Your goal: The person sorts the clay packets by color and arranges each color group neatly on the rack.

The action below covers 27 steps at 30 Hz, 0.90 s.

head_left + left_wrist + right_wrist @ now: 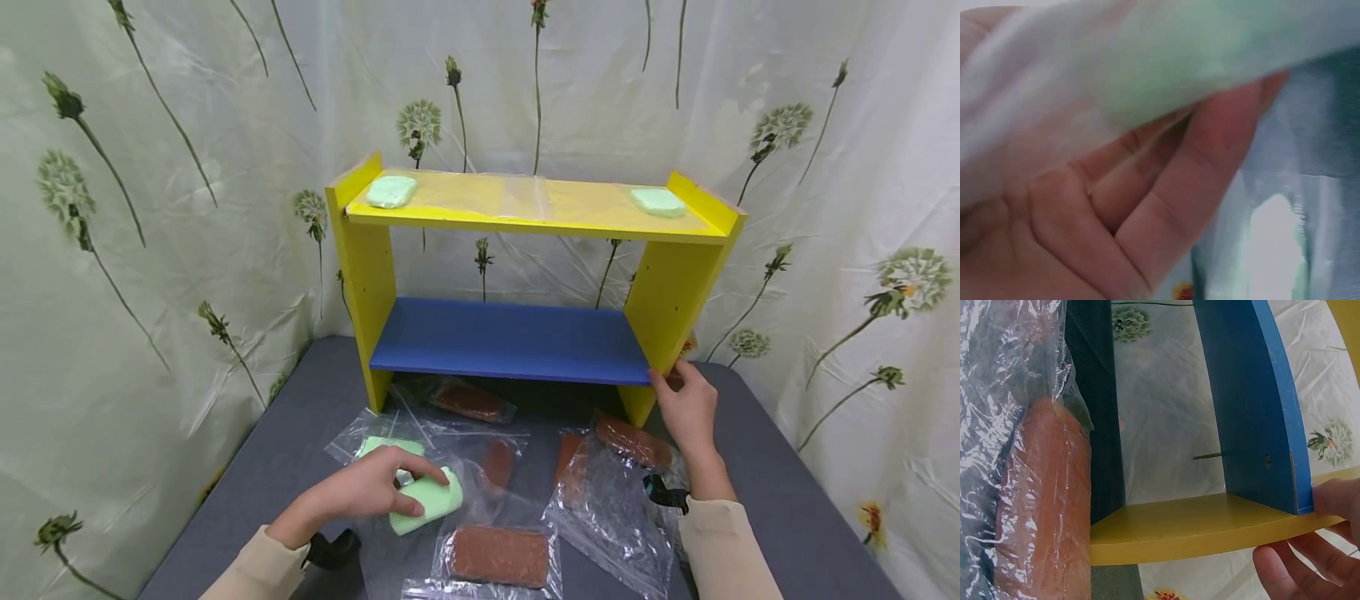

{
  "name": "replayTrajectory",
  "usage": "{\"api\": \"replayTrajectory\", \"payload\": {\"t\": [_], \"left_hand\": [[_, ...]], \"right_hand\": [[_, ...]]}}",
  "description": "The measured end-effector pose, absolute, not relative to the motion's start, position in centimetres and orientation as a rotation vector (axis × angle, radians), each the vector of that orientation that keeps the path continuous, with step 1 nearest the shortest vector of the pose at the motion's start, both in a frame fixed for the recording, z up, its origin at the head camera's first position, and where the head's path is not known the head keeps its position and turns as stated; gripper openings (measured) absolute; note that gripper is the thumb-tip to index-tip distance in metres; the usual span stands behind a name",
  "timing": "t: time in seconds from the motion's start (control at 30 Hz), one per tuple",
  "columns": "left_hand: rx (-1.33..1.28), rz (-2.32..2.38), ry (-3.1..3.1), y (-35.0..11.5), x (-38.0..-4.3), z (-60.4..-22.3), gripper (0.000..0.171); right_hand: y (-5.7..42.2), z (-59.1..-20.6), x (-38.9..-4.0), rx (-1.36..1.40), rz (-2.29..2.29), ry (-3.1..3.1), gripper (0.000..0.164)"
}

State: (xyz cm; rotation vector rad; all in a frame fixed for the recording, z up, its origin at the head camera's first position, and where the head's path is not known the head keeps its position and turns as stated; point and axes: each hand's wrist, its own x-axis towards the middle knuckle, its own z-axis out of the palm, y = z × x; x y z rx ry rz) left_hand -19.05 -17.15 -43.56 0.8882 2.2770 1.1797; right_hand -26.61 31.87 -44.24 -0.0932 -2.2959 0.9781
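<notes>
My left hand (363, 485) pinches a light green block (431, 502) in clear plastic over the table's front left. In the left wrist view, that blurred bagged green block (1166, 69) crosses above the palm and hides part of the fingers. My right hand (688, 410) grips the right side panel (671, 300) of a yellow shelf unit, thumb at the front end of its blue shelf (517, 342). The right wrist view shows the thumb by the blue edge, with curled fingers (1272, 569) on the panel's outer side. Another green block (393, 447) lies bagged behind my left hand.
Two green blocks, one at the left (391, 192) and one at the right (657, 202), sit on the unit's top. Brown blocks in zip bags lie under the shelf (471, 400), at front (498, 557) and by my right wrist (633, 440). A flowered curtain (225, 208) hangs behind.
</notes>
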Motion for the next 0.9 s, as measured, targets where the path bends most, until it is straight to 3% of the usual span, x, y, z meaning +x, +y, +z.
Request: {"api": "replayTrajectory", "payload": {"t": [0.43,0.9], "left_hand": [[0.893,1.327,2.322,-16.1,-19.9,-38.9,0.039],[1.183,1.435,2.378,-13.6,-21.8,-31.7,0.044]], "right_hand": [[32.0,-44.4,-26.9,-0.094,0.970,-2.294,0.032],[32.0,-44.6,-26.8,-0.104,0.976,-2.295,0.031]]}}
